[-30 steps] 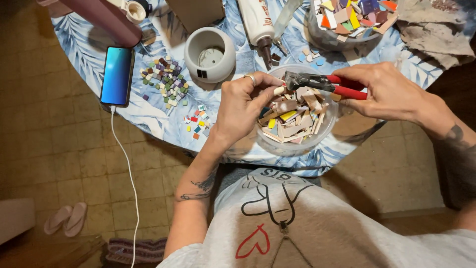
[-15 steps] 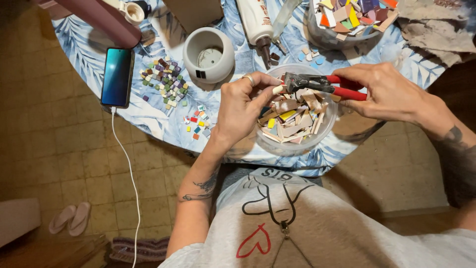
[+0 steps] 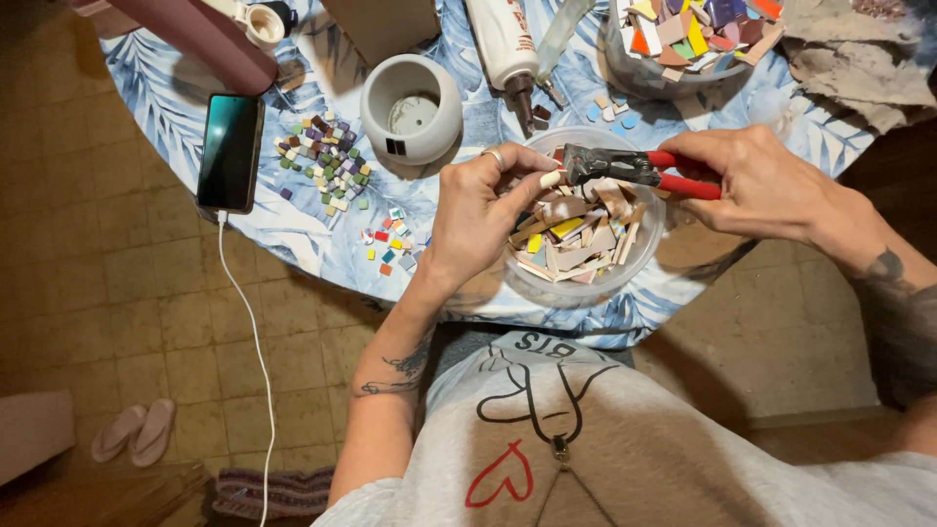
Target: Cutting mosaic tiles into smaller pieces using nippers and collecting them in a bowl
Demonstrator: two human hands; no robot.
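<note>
— What's going on at centre frame?
— The right hand (image 3: 771, 185) is wrapped around red-handled tile nippers (image 3: 634, 168), over a clear bowl of broken tile pieces (image 3: 578, 239).
— And the left hand (image 3: 478, 220)?
— Pinching a small pale tile piece (image 3: 552, 180) right at the nippers' head, fingers curled.

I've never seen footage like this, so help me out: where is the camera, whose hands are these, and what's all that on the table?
The camera sits on a person's head and looks down, so both hands are that person's own. The left hand pinches a small tile piece over a clear bowl full of broken tile pieces. The right hand has its grip around red-handled nippers, whose jaws meet that piece. On the blue leaf-print tablecloth lie small piles of coloured tiles, a white pot, a phone on a white cable, a glue bottle and a second bowl of tiles.
</note>
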